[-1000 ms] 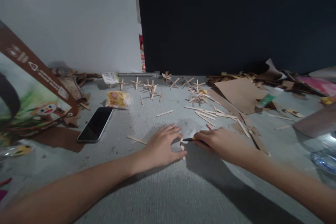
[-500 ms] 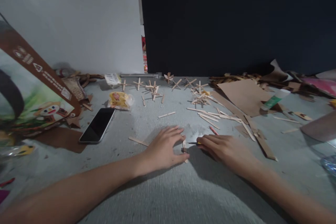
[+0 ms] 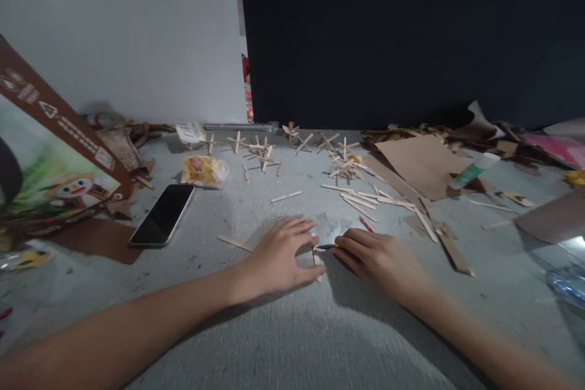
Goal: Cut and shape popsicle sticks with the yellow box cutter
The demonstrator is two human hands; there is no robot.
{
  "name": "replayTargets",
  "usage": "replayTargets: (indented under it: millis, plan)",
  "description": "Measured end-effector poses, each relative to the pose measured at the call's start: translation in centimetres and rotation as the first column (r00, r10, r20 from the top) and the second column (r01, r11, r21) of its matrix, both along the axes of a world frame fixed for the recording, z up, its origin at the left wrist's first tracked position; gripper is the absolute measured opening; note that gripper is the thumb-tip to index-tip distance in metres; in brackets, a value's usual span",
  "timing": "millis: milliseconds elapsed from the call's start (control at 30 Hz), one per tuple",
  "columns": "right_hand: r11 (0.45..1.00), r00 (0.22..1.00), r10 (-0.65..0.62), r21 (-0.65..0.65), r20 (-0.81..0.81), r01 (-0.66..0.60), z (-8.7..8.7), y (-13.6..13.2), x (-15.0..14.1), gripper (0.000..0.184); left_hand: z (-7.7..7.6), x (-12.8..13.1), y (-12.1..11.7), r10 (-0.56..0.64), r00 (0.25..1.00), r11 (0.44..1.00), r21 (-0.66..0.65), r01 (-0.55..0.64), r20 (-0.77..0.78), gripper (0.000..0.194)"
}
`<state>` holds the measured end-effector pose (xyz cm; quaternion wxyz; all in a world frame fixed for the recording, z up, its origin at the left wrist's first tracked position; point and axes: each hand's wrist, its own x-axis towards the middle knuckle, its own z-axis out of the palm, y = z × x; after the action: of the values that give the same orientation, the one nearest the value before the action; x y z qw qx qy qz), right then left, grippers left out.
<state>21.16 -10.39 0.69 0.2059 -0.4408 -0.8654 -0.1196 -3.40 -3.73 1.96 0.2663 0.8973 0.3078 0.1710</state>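
Note:
My left hand rests on the grey surface. Its index finger and thumb press on a short wooden craft stick, partly hidden beneath them. To the right, my right hand is closed around a slim pen-like tool with a dark body, a pale pointed tip and yellow near the fingers; its exact kind is unclear. That tip touches or nearly touches the stick. A red-orange rod end shows behind the right hand, perhaps the tool's back end. Another craft stick lies partly under my left hand.
Loose sticks and crossed-stick pieces lie farther back. Left are a phone, a yellow packet and a printed bag. Cardboard, a glue stick and a brown cylinder are at right.
The tool's tip has moved left onto or close to the stick, with my right hand following. My left hand still pins the stick. The whole view has shifted slightly.

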Motion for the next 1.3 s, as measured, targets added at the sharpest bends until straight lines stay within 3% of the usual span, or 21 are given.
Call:
replayTargets:
  millis: [400,667,800,933,1300]
  plan:
    - [1.0,1.0,0.007,0.006,-0.007,-0.007,-0.2,0.1,0.0,0.038,-0.2,0.1,0.0,-0.002,1.0,1.0,0.011,0.002,-0.001,0.037]
    - [0.999,0.986,0.037,0.02,0.165,-0.041,1.4,0.1,-0.3,0.044,-0.4,0.1,0.0,-0.002,1.0,1.0,-0.013,0.002,0.001,0.055]
    - [0.999,0.976,0.039,0.022,0.212,-0.045,2.2,0.1,-0.4,0.048,-0.1,0.2,-0.1,0.01,1.0,1.0,-0.019,-0.01,-0.008,0.045]
    - [0.999,0.981,0.039,-0.001,0.19,-0.04,2.4,0.1,-0.4,0.048,0.2,0.2,-0.2,0.006,1.0,1.0,-0.03,-0.006,-0.009,0.038]
    - [0.997,0.992,0.045,-0.069,0.119,-0.037,1.5,0.2,0.4,0.039,-0.1,0.2,-0.2,0.006,1.0,1.0,-0.02,-0.006,-0.02,0.043]
